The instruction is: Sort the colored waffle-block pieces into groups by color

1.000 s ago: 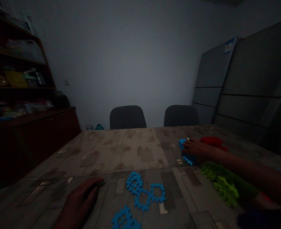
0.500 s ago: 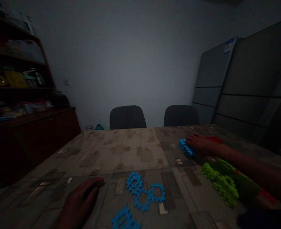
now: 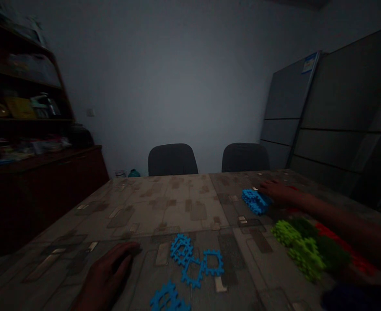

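My left hand rests on the table at lower left, thumb apart from its fingers, holding nothing. To its right lie blue toothed square-frame pieces, several joined in a chain. More blue pieces are cut off by the bottom edge. My right arm stretches across the right side. My right hand is beside the far right edge of a blue pile of toothed pieces, fingers loosely spread toward the left and seemingly empty, though the light is dim.
Under the right forearm are light green pieces, dark green pieces and red pieces. Something dark blue lies at lower right. Two dark chairs stand beyond the patterned table. A shelf cabinet is on the left.
My right hand has shifted slightly right and away from the top of the blue pile, uncovering more of it. The forearm has moved, showing more red and dark green. My left hand stays put.
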Tool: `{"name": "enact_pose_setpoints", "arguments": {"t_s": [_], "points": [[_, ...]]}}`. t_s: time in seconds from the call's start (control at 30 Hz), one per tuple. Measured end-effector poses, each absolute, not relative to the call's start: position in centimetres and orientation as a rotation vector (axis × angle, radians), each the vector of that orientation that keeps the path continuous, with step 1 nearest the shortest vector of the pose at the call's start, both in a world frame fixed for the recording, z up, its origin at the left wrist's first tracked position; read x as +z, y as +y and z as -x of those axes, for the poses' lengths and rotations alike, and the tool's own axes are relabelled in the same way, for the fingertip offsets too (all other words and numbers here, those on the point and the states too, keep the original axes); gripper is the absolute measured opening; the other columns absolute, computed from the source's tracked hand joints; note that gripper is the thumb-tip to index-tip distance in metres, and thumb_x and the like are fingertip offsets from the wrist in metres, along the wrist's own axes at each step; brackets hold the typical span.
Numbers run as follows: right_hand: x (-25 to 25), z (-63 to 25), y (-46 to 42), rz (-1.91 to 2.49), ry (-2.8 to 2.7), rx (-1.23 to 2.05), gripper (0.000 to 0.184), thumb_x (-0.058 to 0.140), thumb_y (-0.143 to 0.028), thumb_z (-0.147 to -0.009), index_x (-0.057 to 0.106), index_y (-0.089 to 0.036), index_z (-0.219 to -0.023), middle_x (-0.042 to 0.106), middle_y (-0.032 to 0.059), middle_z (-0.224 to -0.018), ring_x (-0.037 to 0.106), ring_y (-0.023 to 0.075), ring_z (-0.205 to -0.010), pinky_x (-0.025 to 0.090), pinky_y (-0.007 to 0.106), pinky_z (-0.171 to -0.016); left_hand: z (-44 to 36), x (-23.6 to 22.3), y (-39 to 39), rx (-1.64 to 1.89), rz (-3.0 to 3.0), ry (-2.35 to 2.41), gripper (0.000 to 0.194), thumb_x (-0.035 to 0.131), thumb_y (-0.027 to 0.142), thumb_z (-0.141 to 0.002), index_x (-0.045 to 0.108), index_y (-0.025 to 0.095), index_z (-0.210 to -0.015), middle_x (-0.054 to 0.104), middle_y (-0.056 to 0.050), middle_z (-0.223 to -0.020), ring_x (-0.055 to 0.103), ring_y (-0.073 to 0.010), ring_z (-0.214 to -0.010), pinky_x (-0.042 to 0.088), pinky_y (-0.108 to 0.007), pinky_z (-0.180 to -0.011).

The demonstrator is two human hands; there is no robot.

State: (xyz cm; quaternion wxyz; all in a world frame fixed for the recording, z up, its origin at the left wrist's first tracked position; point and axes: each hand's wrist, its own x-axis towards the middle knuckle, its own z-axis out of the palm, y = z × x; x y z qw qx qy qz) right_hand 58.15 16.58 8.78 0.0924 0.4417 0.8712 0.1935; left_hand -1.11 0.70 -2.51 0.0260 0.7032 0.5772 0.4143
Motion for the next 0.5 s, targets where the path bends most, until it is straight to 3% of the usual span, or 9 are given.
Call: {"name": "enact_pose_setpoints", "arguments": {"t_s": [0.23,0.37,0.5], "points": [[8.3,-58.0,16.1,-1.310,2.529,0.535,0.042,0.077,-0.037,-0.089,0.065,-0.019,-0.125,0.065,0.0101,-0.130,0.060,0.0309,-0.119,0.047,0.054,-0.102,0.6,-1.2,0.4,1.334,-2.238,1.759,0.025,0.057,0.039,-0.087,0.081,0.031,-0.092,0.083,0.002,-0.100,0.081,-0.0233,-0.088,0.065,-0.028,-0.079],[8.3,-58.1,16.1,-1.290,2.500,0.516,0.028,0.071,-0.040,-0.096,0.069,-0.018,-0.112,0.069,0.0070,-0.118,0.065,0.0268,-0.110,0.050,0.051,-0.099,0.4,-0.8,0.2,1.302,-2.235,1.760,0.024,0.058,0.039,-0.087,0.081,0.032,-0.092,0.083,0.002,-0.099,0.081,-0.0234,-0.089,0.065,-0.028,-0.079],[7.6,-57.7,15.9,-1.245,2.509,0.493,0.029,0.072,-0.046,-0.095,0.070,-0.018,-0.102,0.071,0.0051,-0.107,0.067,0.0241,-0.101,0.052,0.048,-0.094,0.6,-1.4,0.4,1.291,-2.220,1.740,0.026,0.056,0.041,-0.090,0.081,0.032,-0.095,0.082,0.003,-0.101,0.080,-0.0226,-0.091,0.064,-0.028,-0.084]]}}
